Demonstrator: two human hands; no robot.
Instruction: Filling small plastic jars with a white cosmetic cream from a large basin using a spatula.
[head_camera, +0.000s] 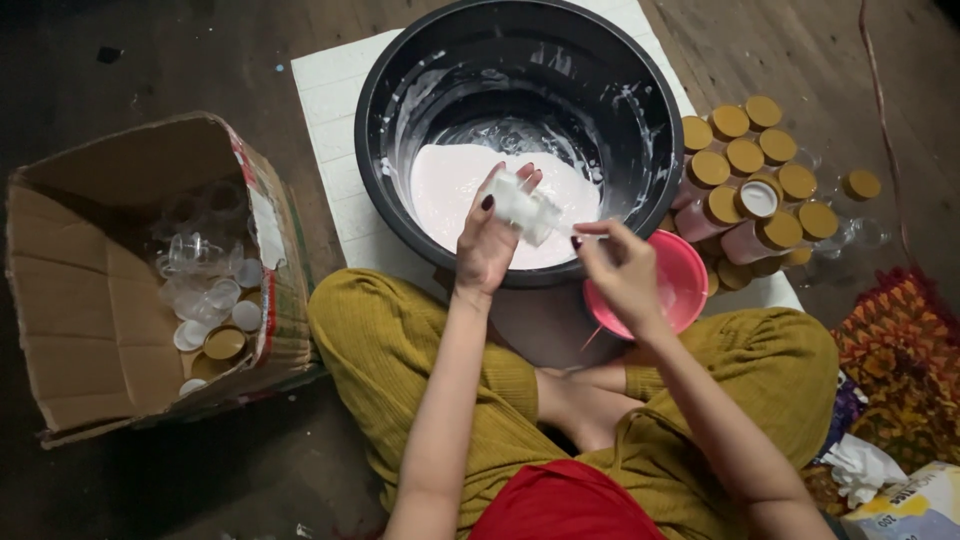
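Black tub (640, 90): sitting on a white mat (330, 110), holding pale pink liquid (450, 185).
Cardboard box (90, 300): lying open to the left, containing empty clear bottles (200, 285).
Gold-capped bottles (745, 170): standing clustered right of the tub.
Pink bowl (685, 275): resting under the right hand (622, 272), whose fingers are closing together, grip unclear.
Small clear bottle (527, 210): tilting over the tub, the left hand (487, 240) curling around it.

A small clear bottle (527, 208), tilted, held above the pale-pink liquid in the black tub (400, 80).
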